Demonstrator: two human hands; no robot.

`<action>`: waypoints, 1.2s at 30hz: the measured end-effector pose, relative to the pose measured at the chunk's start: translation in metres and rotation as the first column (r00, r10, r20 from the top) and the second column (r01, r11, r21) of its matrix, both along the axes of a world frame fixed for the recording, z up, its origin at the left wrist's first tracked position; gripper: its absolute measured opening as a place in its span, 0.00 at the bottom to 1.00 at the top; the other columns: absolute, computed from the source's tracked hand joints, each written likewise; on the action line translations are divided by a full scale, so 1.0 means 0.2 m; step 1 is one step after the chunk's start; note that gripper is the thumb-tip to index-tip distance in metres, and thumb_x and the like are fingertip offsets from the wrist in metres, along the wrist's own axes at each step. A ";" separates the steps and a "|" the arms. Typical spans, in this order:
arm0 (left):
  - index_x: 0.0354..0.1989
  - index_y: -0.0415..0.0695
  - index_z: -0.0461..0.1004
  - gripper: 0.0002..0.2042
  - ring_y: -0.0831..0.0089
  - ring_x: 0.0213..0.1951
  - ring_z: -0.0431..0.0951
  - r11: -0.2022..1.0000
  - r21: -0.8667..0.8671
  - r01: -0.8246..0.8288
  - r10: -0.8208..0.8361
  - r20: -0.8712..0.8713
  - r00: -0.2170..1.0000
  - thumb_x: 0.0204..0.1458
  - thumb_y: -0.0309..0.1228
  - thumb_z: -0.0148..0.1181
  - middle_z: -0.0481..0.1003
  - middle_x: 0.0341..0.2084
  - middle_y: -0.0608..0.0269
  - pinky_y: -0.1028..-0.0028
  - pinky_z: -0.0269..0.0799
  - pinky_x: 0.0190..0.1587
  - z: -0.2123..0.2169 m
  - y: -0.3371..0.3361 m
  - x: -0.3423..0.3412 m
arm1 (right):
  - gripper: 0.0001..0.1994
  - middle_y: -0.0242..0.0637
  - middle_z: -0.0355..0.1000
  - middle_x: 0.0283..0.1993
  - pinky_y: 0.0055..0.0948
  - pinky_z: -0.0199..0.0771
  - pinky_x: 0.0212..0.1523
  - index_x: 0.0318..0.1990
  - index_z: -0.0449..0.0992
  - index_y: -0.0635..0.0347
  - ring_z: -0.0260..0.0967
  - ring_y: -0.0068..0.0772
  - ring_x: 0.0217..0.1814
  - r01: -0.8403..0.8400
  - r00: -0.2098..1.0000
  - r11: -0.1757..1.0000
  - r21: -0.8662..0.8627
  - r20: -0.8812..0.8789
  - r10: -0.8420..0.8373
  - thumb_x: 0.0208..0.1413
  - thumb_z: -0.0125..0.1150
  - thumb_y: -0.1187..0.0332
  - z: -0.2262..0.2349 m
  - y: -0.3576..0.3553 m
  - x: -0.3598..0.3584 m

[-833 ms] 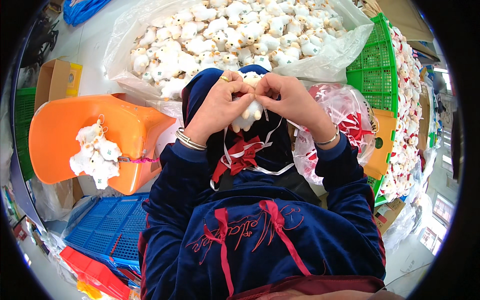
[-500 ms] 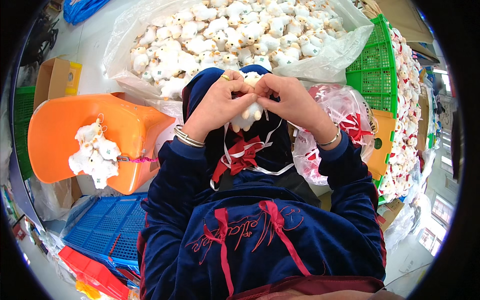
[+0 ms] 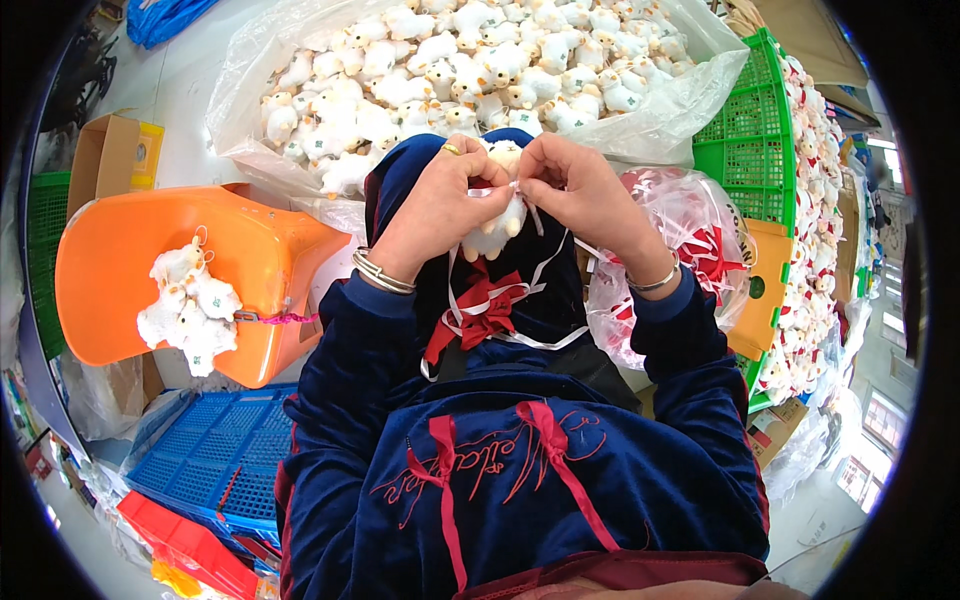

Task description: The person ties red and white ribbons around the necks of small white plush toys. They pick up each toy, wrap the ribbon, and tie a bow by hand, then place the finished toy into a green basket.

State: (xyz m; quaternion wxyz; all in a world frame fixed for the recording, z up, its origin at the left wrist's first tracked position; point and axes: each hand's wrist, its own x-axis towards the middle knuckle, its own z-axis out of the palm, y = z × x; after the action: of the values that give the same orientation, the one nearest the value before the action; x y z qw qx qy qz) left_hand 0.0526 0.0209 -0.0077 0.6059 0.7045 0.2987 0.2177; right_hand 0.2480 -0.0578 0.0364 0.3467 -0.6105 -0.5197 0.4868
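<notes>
Pale floor shows at the upper left of the frame, around a seated person whose two bare hands meet just above the picture's centre. The left hand is bent inward, its thumb and forefinger drawn together on a white ribbon. The right hand pinches the same ribbon from the other side, thumb against forefinger, the remaining fingers curled. Between and behind the fingertips sits a white plush toy, upright over the lap, its head above the ribbon and its lower body below; the hands hide part of it.

A gold ring is on the left hand, and silver bangles circle that wrist. Below the toy, red fabric pieces with trailing white ribbons lie on the dark lap. To the right of the lap is a clear plastic bag with red and white pieces inside.

At the top centre, a large open plastic bag holds a heap of similar white toys. A green crate stands at the upper right, with more toys showing red along its far side. On the left, an orange chair carries a small cluster of white toys beside a pink cord. A blue crate and a red crate fill the lower left.
</notes>
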 end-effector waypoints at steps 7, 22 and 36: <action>0.32 0.37 0.79 0.08 0.63 0.50 0.72 0.998 0.053 -0.034 0.034 0.001 0.999 0.52 0.30 0.68 0.73 0.41 0.52 0.71 0.70 0.53 -0.01 -0.01 0.01 | 0.06 0.36 0.79 0.31 0.26 0.76 0.35 0.40 0.78 0.69 0.75 0.22 0.31 -0.018 0.994 0.998 0.060 0.110 0.012 0.57 0.65 0.75 0.02 -0.03 -0.04; 0.35 0.36 0.81 0.07 0.69 0.48 0.74 0.998 0.007 0.055 -0.055 -0.006 0.998 0.54 0.29 0.66 0.74 0.40 0.57 0.73 0.72 0.50 -0.01 0.02 -0.01 | 0.04 0.44 0.74 0.33 0.42 0.74 0.33 0.39 0.76 0.60 0.75 0.52 0.34 -0.188 0.858 0.915 0.357 0.513 -0.024 0.56 0.62 0.74 -0.04 -0.04 -0.07; 0.37 0.34 0.80 0.08 0.76 0.44 0.77 0.994 -0.105 -0.020 0.027 0.073 0.997 0.58 0.28 0.65 0.73 0.44 0.59 0.77 0.74 0.44 -0.01 -0.04 -0.05 | 0.10 0.42 0.75 0.37 0.37 0.75 0.37 0.39 0.76 0.61 0.75 0.47 0.37 -0.056 0.884 0.744 0.666 0.380 -0.274 0.50 0.68 0.80 -0.25 -0.13 -0.13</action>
State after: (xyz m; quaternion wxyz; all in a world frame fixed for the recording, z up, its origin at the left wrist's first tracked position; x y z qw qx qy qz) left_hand 0.0424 0.0128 -0.0095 0.6500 0.6597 0.2952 0.2349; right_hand 0.2217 -0.0833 -0.0130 0.4366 -0.5749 -0.6857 0.0935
